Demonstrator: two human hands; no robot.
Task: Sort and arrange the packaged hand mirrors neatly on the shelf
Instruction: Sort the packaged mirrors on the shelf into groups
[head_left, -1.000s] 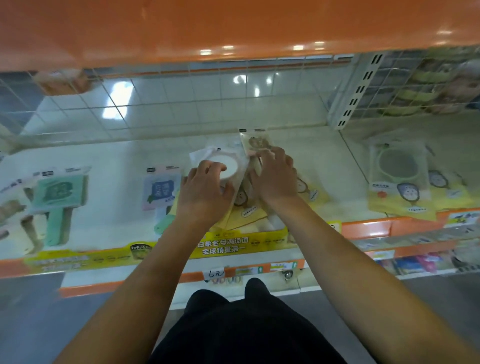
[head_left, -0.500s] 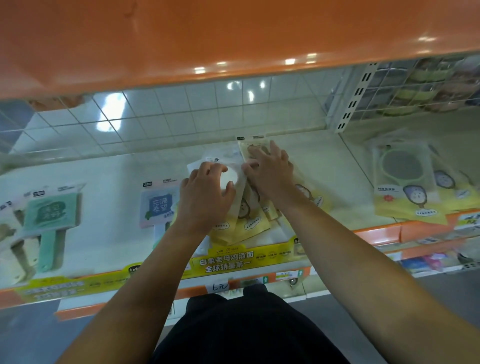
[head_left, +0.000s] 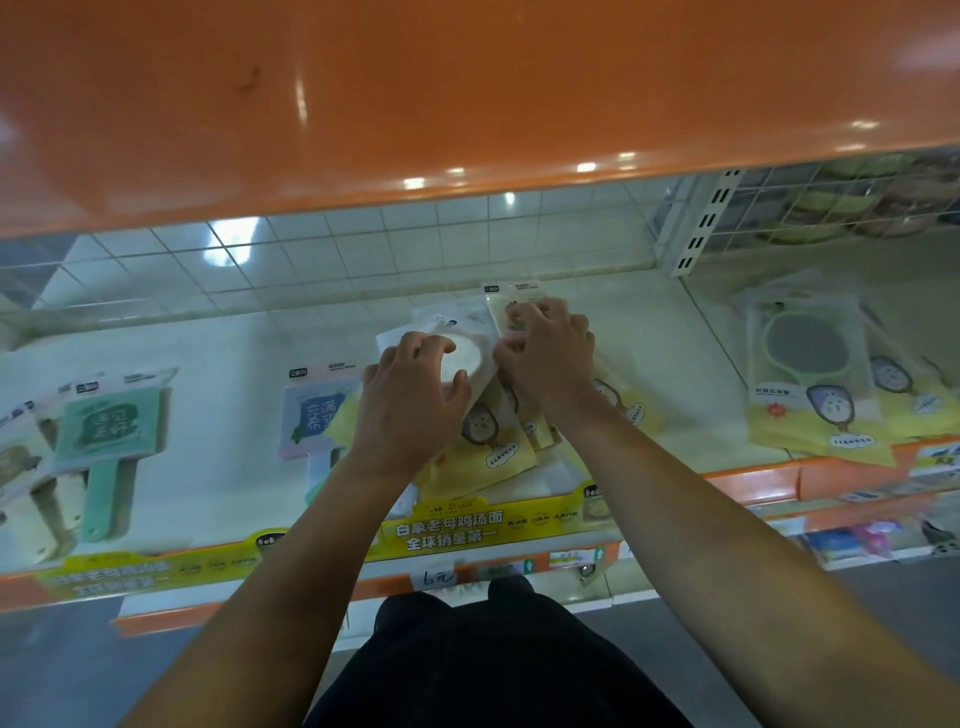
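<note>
Both hands are right in the middle of the shelf (head_left: 218, 467), working on the messy pile of yellow-backed mirror packs (head_left: 498, 452) sitting just behind the yellow price strip (head_left: 483, 527). The left hand (head_left: 410, 410) has its fingers curled down over the top pack, the one with the round white mirror (head_left: 467, 353), so that grip is a loose claw resting on it, thumb at the mirror's right edge. The right hand (head_left: 550, 358) is touching the left one's side of the pile, fingertips bent and pinching the top edge of a tall yellowish pack (head_left: 501, 306) leaning up behind. I count roughly 4 or 5 packs fanned out under the hands, hard to be exact since they overlap. Off to the left there's 1 blue-card mirror pack (head_left: 317, 410) just beside the pile, then 1 green square paddle mirror (head_left: 106, 436) further out, and at least 1 more cream one (head_left: 26, 483) cut off at the edge. On the right section, well apart, a neater stack with 1 green oval mirror (head_left: 810, 348) on top and 1 more pack (head_left: 909, 389) peeking out beside it. An orange upper shelf (head_left: 467, 93) hangs overhead.
</note>
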